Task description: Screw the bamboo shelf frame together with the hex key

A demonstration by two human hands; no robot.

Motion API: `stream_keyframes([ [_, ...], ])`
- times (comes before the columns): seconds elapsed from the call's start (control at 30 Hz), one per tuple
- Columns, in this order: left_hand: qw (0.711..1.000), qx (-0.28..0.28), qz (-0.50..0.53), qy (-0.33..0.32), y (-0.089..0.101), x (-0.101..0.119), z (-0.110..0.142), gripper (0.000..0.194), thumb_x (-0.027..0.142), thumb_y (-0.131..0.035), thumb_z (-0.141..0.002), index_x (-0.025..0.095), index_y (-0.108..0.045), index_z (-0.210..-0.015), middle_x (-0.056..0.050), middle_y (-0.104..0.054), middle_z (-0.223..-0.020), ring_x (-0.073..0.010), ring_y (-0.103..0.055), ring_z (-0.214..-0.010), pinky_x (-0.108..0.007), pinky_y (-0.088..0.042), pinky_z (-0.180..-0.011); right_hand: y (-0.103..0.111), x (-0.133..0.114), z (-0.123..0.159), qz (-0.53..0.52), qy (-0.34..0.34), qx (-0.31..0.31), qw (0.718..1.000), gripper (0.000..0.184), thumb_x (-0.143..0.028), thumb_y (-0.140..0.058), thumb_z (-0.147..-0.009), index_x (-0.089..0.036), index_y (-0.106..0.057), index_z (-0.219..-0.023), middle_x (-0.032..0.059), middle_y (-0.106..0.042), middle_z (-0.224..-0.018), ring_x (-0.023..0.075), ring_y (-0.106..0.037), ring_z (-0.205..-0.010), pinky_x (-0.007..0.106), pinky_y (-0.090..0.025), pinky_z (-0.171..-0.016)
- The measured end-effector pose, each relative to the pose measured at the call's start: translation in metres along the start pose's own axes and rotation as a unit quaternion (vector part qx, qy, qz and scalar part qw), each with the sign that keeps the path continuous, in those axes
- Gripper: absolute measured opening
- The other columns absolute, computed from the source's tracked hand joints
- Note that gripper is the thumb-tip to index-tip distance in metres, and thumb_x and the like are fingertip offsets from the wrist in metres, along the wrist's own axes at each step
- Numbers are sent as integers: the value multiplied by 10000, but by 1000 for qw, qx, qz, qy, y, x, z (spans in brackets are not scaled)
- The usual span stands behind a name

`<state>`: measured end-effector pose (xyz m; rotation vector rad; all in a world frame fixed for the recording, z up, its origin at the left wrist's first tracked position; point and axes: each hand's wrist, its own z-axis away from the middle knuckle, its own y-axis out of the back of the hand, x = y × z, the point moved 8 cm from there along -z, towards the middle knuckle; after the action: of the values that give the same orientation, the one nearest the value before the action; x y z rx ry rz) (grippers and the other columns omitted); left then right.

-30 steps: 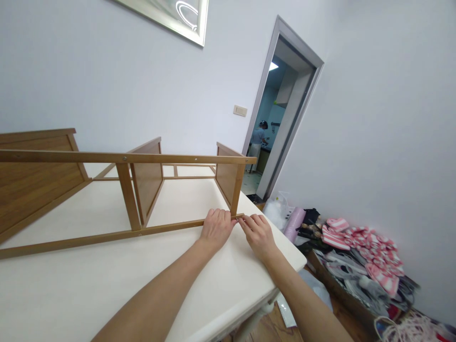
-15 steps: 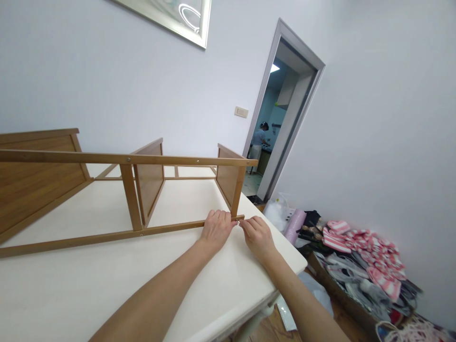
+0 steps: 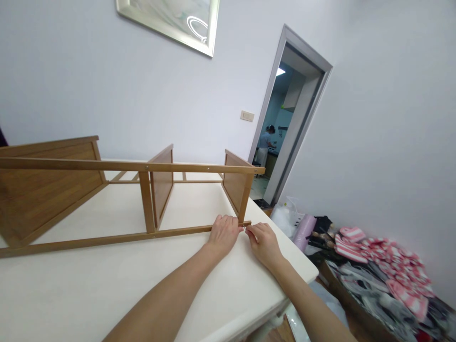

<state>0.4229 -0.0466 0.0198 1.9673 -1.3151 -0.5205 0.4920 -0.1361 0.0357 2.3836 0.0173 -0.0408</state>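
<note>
"Where's the wooden frame (image 3: 192, 168)?"

"Lying on its side along the white table (image 3: 107, 280), its near lower rail (image 3: 185, 231) flat on the tabletop."

"And the arms?"

"The left forearm (image 3: 167, 294) slants up and rightward, the right forearm (image 3: 309, 299) up and leftward, so they meet at that rail's right end."

"What's the left hand (image 3: 225, 235) doing?"

"Back upward, fingers curled over the rail beside the end panel (image 3: 238, 185), gripping it, thumb pointing across at the other hand."

"The right hand (image 3: 262, 240)?"

"Wrist resting low over the table, fingers bent, thumb and forefinger drawn narrowly together just beside the left thumb. There's a tiny shiny piece (image 3: 244, 229) between the hands (a mere glint, really), and I can't tell whether the right fingertips hold it."
</note>
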Motion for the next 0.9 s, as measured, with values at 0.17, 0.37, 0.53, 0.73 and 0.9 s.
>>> stream_keyframes([
  [0.17, 994, -91, 59, 24, -8, -3, -3, 220, 304, -518, -930, 111, -623, -915, -124, -672, -898, -252, -606, -880, -406, -404, -801, 10, 7, -1, -88, 6, -4, 996, 186, -245, -525, -892, -218, -692, -815, 37, -689, -736, 171, -624, -689, 317, -493, -674],
  [0.37, 988, -146, 58, 7, -12, -7, -10, 315, 334, -450, -947, 106, -666, -929, -116, -672, -907, -247, -596, -911, -373, -452, -762, 26, 1, -15, -136, 34, 81, 987, 118, -353, -615, -847, -276, -704, -844, 26, -710, -755, 187, -653, -660, 323, -538, -631],
  [0.53, 979, -174, 105, 8, -19, -10, -11, 279, 293, -459, -921, 133, -686, -944, -126, -667, -921, -249, -588, -911, -355, -472, -764, 27, -36, -35, -148, 80, 98, 981, 111, -361, -626, -842, -281, -702, -859, 21, -713, -791, 183, -664, -688, 317, -551, -664],
  [0.73, 983, -156, 79, -56, 20, -28, 11, 200, 120, -502, -805, 88, -668, -911, -125, -677, -878, -247, -600, -906, -367, -472, -821, 19, -92, -66, -207, 98, 124, 966, 91, -284, -623, -853, -253, -700, -891, 40, -707, -833, 192, -657, -745, 329, -540, -701],
  [0.9, 983, -165, 79, -8, 103, -68, 76, 210, 207, -536, -820, 84, -663, -934, -143, -700, -889, -264, -638, -865, -362, -494, -735, -13, -181, -101, -285, 162, 73, 942, 90, -213, -597, -877, -229, -684, -892, 35, -702, -826, 172, -618, -768, 311, -518, -707],
])
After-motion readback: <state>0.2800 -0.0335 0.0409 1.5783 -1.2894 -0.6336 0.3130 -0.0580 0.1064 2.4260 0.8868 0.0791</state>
